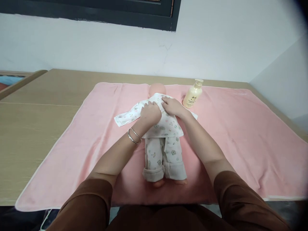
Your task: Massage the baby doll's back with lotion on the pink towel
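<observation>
A baby doll [157,89] lies on its back on a pink blanket [96,128], its head toward the wall. Over its torso is a white printed top [166,125], with one sleeve spread to the left. Printed trousers [154,154] with turned-up cuffs cover its legs, and its feet show below. My left hand [151,113] is closed on the chest of the top, fingers curled into the cloth. Near the neckline, my right hand [171,106] pinches the top's fabric. The cloth between the fingers is partly hidden.
A pale yellow pump bottle [192,95] stands on the blanket to the right of the doll's head. Under the blanket is a wooden table [60,86], against a white wall with a dark frame above.
</observation>
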`<state>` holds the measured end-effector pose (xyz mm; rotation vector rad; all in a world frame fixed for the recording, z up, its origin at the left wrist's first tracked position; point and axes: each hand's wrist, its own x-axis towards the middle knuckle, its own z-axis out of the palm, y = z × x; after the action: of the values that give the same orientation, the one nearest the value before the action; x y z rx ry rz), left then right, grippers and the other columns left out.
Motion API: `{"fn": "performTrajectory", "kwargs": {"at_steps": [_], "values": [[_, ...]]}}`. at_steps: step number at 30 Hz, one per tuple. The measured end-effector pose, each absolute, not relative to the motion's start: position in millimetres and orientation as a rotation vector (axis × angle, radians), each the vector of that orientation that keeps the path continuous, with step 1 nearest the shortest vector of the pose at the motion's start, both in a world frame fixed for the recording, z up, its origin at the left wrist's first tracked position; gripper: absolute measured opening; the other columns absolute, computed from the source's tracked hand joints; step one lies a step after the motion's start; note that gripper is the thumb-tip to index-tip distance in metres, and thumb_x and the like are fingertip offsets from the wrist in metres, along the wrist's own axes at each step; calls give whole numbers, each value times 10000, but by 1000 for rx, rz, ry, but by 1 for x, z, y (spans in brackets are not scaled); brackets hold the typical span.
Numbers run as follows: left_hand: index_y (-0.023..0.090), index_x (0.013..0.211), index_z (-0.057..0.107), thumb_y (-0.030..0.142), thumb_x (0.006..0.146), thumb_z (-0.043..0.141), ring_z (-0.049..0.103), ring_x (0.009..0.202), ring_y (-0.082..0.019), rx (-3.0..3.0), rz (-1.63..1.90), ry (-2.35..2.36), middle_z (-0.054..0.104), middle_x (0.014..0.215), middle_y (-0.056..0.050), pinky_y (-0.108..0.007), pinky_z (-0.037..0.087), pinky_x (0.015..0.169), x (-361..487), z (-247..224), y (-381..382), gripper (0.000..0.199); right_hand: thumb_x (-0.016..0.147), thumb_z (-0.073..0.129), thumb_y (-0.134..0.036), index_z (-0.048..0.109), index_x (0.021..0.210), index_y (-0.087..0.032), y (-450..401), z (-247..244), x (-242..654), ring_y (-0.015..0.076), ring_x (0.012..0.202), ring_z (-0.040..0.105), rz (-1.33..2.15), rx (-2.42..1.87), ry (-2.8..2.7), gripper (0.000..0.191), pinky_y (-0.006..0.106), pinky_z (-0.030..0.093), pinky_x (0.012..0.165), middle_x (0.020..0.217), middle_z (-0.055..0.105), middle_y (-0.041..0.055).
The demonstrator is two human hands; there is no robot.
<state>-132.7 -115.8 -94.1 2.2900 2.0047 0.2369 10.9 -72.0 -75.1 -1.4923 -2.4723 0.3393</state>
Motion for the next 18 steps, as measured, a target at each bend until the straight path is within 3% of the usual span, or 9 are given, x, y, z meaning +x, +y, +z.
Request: {"fn": "performTrajectory", "kwargs": {"at_steps": [5, 8, 11, 18], "values": [[17, 1324, 630, 249, 1039, 323, 637, 1327, -380, 2197, 217, 2024, 656, 1392, -279, -482, 501, 1113, -152, -85, -93, 479, 1004, 371, -148, 653, 1173, -84, -104, -82, -18, 356, 1143, 668, 73, -1612, -2532, 335, 433, 500, 1003, 1213, 722, 261], [27, 1254, 679, 229, 1040, 296, 658, 1305, -343, 2248, 222, 1978, 680, 1378, -253, -427, 517, 1098, -159, -85, -86, 483, 976, 375, -104, 668, 1128, -92, -116, -78, -26, 351, 1129, 676, 50, -1589, -2558, 330, 421, 502, 988, 1158, 732, 252], [8, 1264, 671, 194, 1037, 296, 645, 1313, -364, 2352, 126, 2029, 678, 1354, -277, -449, 515, 1096, -151, -84, -97, 477, 993, 354, -143, 694, 1086, -117, -102, -77, -17, 330, 1066, 700, 162, -1582, -2532, 353, 399, 516, 924, 1145, 754, 218], [-59, 1418, 549, 121, 977, 405, 630, 1334, -410, 2361, -61, 2020, 623, 1395, -329, -498, 508, 1115, -133, -75, -126, 497, 1025, 327, -202, 658, 1267, -104, -70, -84, 1, 312, 1195, 667, 233, -1504, -2492, 421, 388, 503, 1004, 1339, 712, 198]]}}
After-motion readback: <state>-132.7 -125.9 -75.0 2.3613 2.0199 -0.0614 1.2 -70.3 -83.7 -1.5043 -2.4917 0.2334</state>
